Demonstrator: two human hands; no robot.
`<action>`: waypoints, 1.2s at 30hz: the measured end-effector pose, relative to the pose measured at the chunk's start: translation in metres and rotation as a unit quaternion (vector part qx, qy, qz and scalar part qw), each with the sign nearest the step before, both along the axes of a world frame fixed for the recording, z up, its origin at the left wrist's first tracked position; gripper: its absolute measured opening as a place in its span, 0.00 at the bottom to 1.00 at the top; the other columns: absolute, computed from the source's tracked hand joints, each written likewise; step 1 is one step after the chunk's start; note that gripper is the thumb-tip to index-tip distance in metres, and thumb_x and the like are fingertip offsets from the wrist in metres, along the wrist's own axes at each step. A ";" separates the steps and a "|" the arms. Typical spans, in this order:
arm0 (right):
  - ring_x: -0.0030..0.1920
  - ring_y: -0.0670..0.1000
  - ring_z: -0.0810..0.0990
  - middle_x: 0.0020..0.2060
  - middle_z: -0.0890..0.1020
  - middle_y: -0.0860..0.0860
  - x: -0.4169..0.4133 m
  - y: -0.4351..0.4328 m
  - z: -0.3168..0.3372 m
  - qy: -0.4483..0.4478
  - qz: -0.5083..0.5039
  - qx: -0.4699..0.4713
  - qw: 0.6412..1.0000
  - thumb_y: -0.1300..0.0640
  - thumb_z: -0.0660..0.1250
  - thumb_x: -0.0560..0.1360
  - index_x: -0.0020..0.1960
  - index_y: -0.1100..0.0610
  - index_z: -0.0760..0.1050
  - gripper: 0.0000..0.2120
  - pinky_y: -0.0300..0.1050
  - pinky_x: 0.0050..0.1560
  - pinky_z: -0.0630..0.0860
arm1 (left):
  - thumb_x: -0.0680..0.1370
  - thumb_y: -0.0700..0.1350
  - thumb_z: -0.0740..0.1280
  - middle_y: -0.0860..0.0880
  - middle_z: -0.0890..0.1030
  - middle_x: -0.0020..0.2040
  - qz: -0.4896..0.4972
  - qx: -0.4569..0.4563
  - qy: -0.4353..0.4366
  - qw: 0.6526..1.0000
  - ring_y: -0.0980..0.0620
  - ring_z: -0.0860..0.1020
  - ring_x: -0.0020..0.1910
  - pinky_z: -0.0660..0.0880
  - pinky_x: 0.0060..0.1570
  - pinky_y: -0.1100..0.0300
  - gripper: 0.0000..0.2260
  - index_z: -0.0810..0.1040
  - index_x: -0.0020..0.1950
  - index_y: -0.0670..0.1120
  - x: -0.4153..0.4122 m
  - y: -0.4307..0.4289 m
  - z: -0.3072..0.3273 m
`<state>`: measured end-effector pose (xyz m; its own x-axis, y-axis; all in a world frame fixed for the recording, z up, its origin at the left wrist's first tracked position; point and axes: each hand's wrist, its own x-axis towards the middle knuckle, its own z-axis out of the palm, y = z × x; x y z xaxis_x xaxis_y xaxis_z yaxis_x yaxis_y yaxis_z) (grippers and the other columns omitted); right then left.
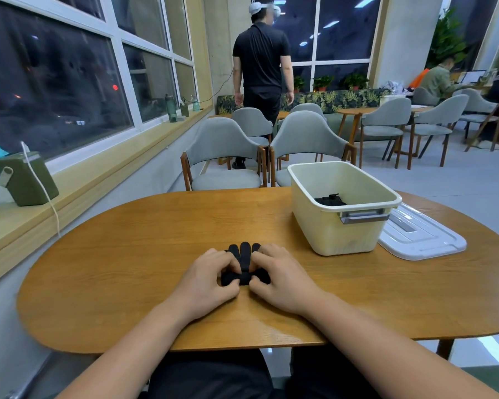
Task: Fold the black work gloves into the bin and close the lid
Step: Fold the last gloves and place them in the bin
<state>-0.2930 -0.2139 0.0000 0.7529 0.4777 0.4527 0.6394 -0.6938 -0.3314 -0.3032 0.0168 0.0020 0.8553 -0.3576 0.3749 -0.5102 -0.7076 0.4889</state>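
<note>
Both hands were down on the desk (pixel 127 254): left hand (pixel 208 279) and right hand (pixel 280 280) pinched the black glove (pixel 245 254) with curled fingers; the bin (pixel 340 214) stood open, lid (pixel 421 237) beside it.

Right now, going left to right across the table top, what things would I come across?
First the left hand → black glove, gripped by both hands → right hand → cream bin → white lid lying flat beside it.

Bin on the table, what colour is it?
The bin is pale cream-yellow with a grey handle, best seen in the head view.
</note>
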 end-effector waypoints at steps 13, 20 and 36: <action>0.53 0.48 0.73 0.52 0.77 0.45 0.007 -0.001 -0.006 -0.051 -0.048 0.003 0.998 0.50 0.66 0.84 0.59 0.49 0.81 0.07 0.47 0.54 0.70 | 0.82 0.54 0.70 0.59 0.79 0.48 0.063 -0.026 0.016 0.998 0.58 0.78 0.49 0.78 0.51 0.54 0.05 0.82 0.46 0.60 0.015 -0.001 -0.008; 0.55 0.52 0.76 0.54 0.79 0.46 0.006 -0.002 -0.007 -0.107 -0.005 -0.047 0.993 0.57 0.66 0.79 0.61 0.49 0.81 0.12 0.50 0.53 0.71 | 0.83 0.57 0.66 0.59 0.78 0.46 0.083 -0.005 0.000 0.997 0.59 0.77 0.48 0.78 0.51 0.50 0.08 0.82 0.47 0.59 0.023 -0.003 -0.012; 0.65 0.51 0.79 0.66 0.83 0.45 0.005 0.000 -0.006 -0.020 -0.049 -0.090 0.995 0.49 0.61 0.81 0.76 0.50 0.77 0.24 0.50 0.65 0.74 | 0.78 0.49 0.76 0.63 0.78 0.53 0.043 0.054 -0.133 0.989 0.59 0.76 0.55 0.75 0.53 0.53 0.10 0.83 0.58 0.57 0.017 -0.004 -0.011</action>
<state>-0.2884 -0.2140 -0.0061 0.7830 0.4790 0.3968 0.5760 -0.7991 -0.1721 -0.2867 0.0132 -0.0091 0.7607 -0.3382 0.5540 -0.5467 -0.7940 0.2659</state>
